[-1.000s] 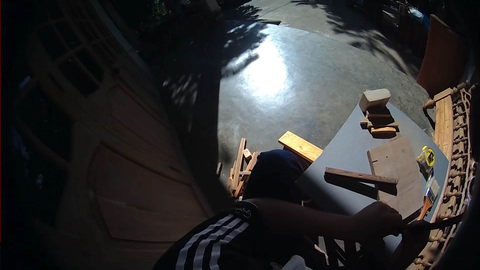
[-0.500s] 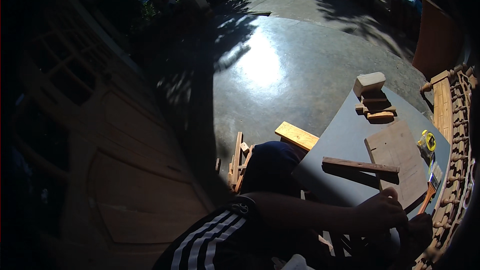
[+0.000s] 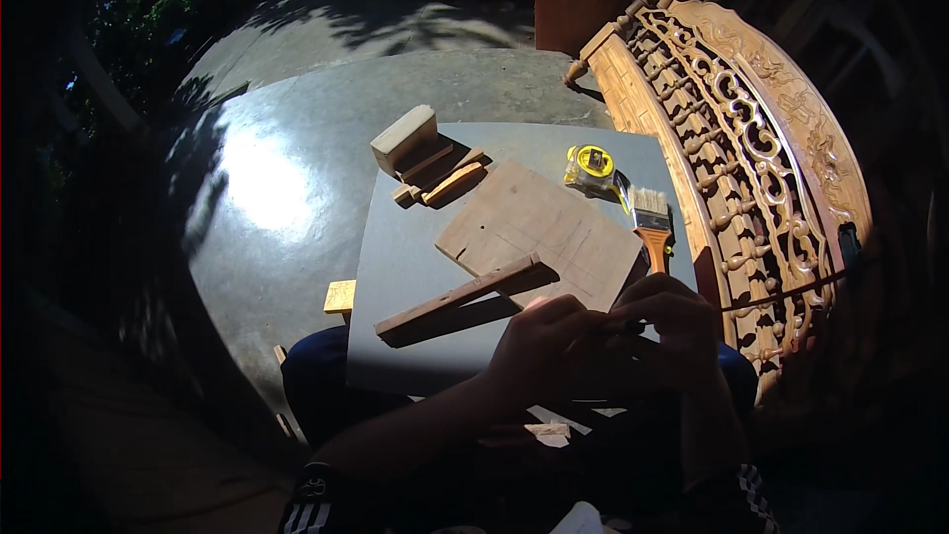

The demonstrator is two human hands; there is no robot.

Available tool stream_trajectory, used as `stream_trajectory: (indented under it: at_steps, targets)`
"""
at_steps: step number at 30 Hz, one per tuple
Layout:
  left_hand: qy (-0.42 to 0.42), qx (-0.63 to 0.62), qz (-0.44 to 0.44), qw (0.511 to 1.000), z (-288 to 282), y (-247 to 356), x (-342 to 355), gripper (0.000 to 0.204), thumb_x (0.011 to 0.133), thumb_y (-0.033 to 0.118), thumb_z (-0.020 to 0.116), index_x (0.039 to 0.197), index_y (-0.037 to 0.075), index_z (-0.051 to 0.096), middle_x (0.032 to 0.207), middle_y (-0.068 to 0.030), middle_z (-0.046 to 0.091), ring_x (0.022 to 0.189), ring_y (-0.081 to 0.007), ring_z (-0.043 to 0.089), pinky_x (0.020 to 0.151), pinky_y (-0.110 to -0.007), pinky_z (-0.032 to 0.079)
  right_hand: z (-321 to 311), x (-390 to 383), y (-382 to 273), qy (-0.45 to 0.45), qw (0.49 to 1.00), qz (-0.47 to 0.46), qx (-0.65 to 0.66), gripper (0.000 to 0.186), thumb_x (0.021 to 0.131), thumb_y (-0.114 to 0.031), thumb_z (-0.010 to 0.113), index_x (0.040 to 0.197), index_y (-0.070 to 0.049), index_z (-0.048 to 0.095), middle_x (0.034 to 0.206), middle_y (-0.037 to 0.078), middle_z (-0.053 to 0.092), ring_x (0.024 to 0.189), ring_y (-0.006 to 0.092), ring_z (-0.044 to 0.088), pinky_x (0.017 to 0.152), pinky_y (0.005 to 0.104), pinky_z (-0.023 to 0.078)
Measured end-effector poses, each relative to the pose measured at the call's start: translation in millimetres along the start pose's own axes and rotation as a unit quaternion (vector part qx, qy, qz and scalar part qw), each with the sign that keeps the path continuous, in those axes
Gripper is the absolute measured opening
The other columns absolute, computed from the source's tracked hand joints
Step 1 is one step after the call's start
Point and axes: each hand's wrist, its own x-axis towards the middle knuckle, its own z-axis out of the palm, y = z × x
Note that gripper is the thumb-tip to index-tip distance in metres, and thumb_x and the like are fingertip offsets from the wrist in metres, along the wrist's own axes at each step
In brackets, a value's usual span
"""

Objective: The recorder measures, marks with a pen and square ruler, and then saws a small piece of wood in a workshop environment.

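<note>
**Two hands pinch a thin dark rod at the board's near edge**

The left hand (image 3: 539, 341) and right hand (image 3: 664, 321) meet over the near right corner of the grey board (image 3: 395, 267), fingers closed around a thin dark rod (image 3: 791, 289) that runs off to the right across the carved wooden panel (image 3: 751, 148). Both grips look tight and pinched, though shadow hides exactly how the fingertips sit. The rod seems light and slender (probably springy rather than rigid), so it is best held close to the working end, as it is now.

Along the far right edge lies a yellow tape measure (image 3: 593, 163), round with a dark centre label, and just beside it a paintbrush (image 3: 652, 222) with an orange handle. A flat plywood piece (image 3: 539, 227) and a long wooden strip (image 3: 460, 295) lie mid-board; small wooden blocks (image 3: 425, 158) sit at the far edge.
</note>
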Motion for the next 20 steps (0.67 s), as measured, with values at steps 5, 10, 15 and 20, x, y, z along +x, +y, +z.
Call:
stream_trajectory:
  at_steps: [5,10,15,20]
  targets:
    - [0.010,0.022,0.007,1.000,0,5,0,0.025,0.082,0.002,0.077,0.107,0.006,0.073,0.088,-0.0071,0.069,0.075,-0.0198,0.070,0.063,-0.032,0.054,-5,-4,18,-0.012,0.993,-0.026,0.114,0.024,0.075,0.004,0.086,0.096,0.001,0.076,0.086,0.013,0.072,0.080,0.0198,0.073,0.070,0.0298,0.060]
    - [-0.009,0.039,0.041,0.998,0,14,4,0.033,0.079,-0.003,0.073,0.110,0.007,0.071,0.093,-0.0062,0.070,0.077,-0.0213,0.066,0.068,-0.034,0.051,-12,-8,12,-0.013,0.991,0.001,0.130,0.021,0.073,0.004,0.087,0.089,-0.001,0.074,0.081,0.011,0.071,0.076,0.0157,0.071,0.065,0.0275,0.058]
    - [0.007,0.040,0.039,0.998,-2,8,-2,0.033,0.080,-0.003,0.072,0.111,0.007,0.069,0.096,-0.0061,0.070,0.078,-0.0222,0.065,0.069,-0.034,0.050,-3,-8,26,-0.001,0.993,0.002,0.121,0.024,0.072,0.003,0.089,0.088,-0.002,0.071,0.083,0.008,0.068,0.078,0.0150,0.069,0.068,0.0260,0.057]
    - [-0.019,0.016,0.006,1.000,-5,11,-1,0.031,0.084,0.003,0.073,0.113,0.009,0.067,0.100,-0.0075,0.071,0.081,-0.0238,0.067,0.076,-0.040,0.050,1,-9,30,-0.025,0.987,-0.005,0.162,0.040,0.075,-0.005,0.090,0.109,-0.002,0.069,0.103,0.013,0.071,0.092,0.0180,0.072,0.077,0.0286,0.057]
